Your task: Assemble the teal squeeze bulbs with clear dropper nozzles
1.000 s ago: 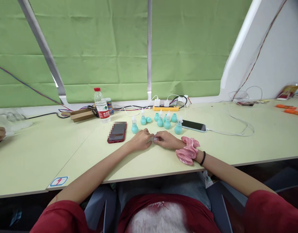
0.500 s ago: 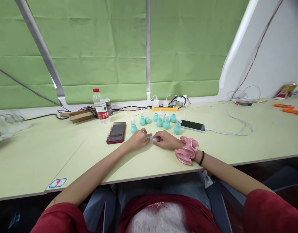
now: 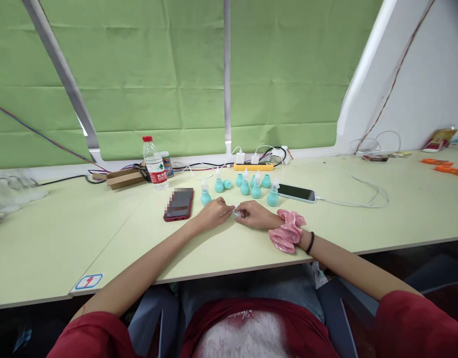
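Observation:
My left hand point(image 3: 215, 214) and my right hand point(image 3: 256, 215) meet just above the table, their fingertips almost touching. Between them shows a small clear plastic piece point(image 3: 237, 213), partly hidden by the fingers. It resembles the clear nozzles on the teal bulbs nearby. Both hands are closed in a pinch on it. Just beyond them stand several teal squeeze bulbs with clear nozzles, one point(image 3: 205, 198) near my left hand and another point(image 3: 272, 197) beyond my right. Farther back are bare teal bulbs point(image 3: 266, 181), and one bulb point(image 3: 227, 184) lies on its side.
A red-cased phone point(image 3: 179, 204) lies left of my hands; a charging phone point(image 3: 296, 193) lies to the right. Behind stand a water bottle point(image 3: 155, 166), a can point(image 3: 167, 164), a cardboard box point(image 3: 125, 179) and a yellow power strip point(image 3: 253, 167). Orange cutters point(image 3: 450, 170) lie far right.
My left fingers have shifted slightly toward my right hand and pinch more tightly. Another person's hand at the far left edge has gone out of view.

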Tool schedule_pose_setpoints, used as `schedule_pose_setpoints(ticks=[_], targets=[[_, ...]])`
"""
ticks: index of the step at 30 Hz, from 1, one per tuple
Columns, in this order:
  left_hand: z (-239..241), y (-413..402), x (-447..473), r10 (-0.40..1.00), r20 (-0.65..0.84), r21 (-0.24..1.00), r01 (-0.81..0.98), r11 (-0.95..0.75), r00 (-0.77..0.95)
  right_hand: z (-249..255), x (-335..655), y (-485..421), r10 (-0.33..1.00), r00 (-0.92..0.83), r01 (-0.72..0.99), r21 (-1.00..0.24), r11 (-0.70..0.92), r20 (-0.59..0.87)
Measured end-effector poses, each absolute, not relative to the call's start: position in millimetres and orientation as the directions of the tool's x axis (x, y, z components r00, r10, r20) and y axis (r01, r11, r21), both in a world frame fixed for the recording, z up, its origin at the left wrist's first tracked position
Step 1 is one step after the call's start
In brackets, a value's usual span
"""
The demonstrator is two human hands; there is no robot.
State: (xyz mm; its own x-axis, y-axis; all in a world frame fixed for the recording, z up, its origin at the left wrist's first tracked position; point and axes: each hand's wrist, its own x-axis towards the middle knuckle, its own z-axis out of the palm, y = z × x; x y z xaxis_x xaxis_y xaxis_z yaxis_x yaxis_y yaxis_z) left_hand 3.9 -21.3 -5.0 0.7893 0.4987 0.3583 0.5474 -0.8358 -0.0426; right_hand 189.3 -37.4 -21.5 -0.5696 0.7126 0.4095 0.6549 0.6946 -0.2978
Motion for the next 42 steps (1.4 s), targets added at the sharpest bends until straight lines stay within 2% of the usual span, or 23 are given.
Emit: schedule_pose_setpoints(ticks=[9,12,14,17,20,22,25,30,35,39,42], targets=[[-7,-24,9,0.407,0.299,-0.426,0.502,-0.753,0.863,-22,188,-38,0.708,-0.575,0.661,-0.278,0.697,0.409],[-8,-29,14,0.380,0.263,-0.478,0.461,-0.747,0.887,-22,188,-37,0.698,-0.591,0.661,-0.254,0.706,0.405],[-8,-31,16,0.376,0.252,-0.469,0.452,-0.759,0.892,-23,188,-37,0.691,-0.597,0.665,-0.231,0.710,0.407],[-6,-29,14,0.414,0.281,-0.328,0.492,-0.806,0.866,-23,188,-38,0.679,-0.601,0.667,-0.204,0.717,0.422],[-2,-22,4,0.471,0.372,-0.021,0.515,-0.857,0.799,-22,189,-39,0.652,-0.593,0.650,-0.197,0.734,0.473],[1,-17,-3,0.550,0.453,0.180,0.533,-0.827,0.701,-22,189,-40,0.629,-0.570,0.642,-0.192,0.743,0.529],[4,-15,-6,0.644,0.446,0.373,0.525,-0.765,0.622,-22,189,-39,0.594,-0.544,0.627,-0.184,0.757,0.592],[3,-22,2,0.680,0.331,0.501,0.489,-0.714,0.655,-24,188,-40,0.550,-0.535,0.600,-0.170,0.782,0.641],[1,-18,1,0.682,0.390,0.536,0.450,-0.714,0.618,-17,189,-41,0.535,-0.520,0.545,-0.224,0.808,0.666],[-1,-9,-5,0.764,0.399,0.645,0.437,-0.627,0.508,0,183,-14,0.626,-0.429,0.606,-0.307,0.734,0.651],[-2,-5,-8,0.822,0.391,0.706,0.438,-0.556,0.414,12,173,20,0.725,-0.377,0.755,-0.262,0.601,0.576]])
